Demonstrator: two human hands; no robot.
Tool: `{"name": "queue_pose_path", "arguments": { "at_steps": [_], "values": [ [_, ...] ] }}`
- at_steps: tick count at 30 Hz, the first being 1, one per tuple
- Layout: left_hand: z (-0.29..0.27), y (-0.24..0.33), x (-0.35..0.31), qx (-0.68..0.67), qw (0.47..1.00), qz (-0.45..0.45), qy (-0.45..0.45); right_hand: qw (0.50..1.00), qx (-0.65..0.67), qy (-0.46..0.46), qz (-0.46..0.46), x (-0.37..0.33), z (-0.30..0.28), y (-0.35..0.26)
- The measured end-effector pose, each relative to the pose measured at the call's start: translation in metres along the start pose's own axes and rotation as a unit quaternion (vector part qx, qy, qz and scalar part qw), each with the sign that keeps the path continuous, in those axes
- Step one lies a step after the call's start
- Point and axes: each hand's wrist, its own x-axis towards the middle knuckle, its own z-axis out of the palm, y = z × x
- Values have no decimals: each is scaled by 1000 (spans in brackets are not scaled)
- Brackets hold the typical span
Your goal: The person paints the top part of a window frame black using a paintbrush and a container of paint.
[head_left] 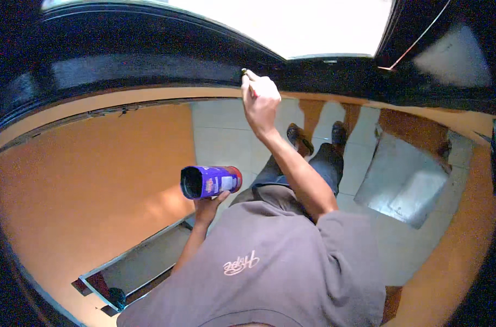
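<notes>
My left hand (207, 206) is wrapped round the lower side of a purple cylindrical container (218, 182) with a red end, held tilted so its open mouth points left. The inside looks dark. Up at the glossy black window frame (166, 70), my right hand (262, 101) is closed round a slim paintbrush (244, 72). Most of the brush is hidden in my fist; a bit of red shows between the fingers. Its tip is at the frame's lower part, but whether it touches is too small to tell.
Bright light fills the window opening (324, 27). Below the frame runs an orange wall (106, 174). A grey metal-looking sheet (403, 180) lies on the pale tiled floor (220, 122) to the right of my feet. A long framed panel (144, 261) is at the lower left.
</notes>
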Motion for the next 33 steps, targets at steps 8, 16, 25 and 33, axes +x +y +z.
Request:
{"name": "queue_pose_path", "arguments": {
  "at_steps": [8,16,25,33],
  "values": [
    [-8,5,1,-25,997,70,-25,993,86,3,-75,26,-22,-63],
    [0,15,-4,20,988,150,6,994,55,-19,-89,43,-3,-112],
    [16,-4,-9,58,978,192,63,993,67,-12,-99,69,-24,-123],
    [13,1,-4,-63,985,159,28,960,196,-4,-202,78,-9,-193]
  ]
}}
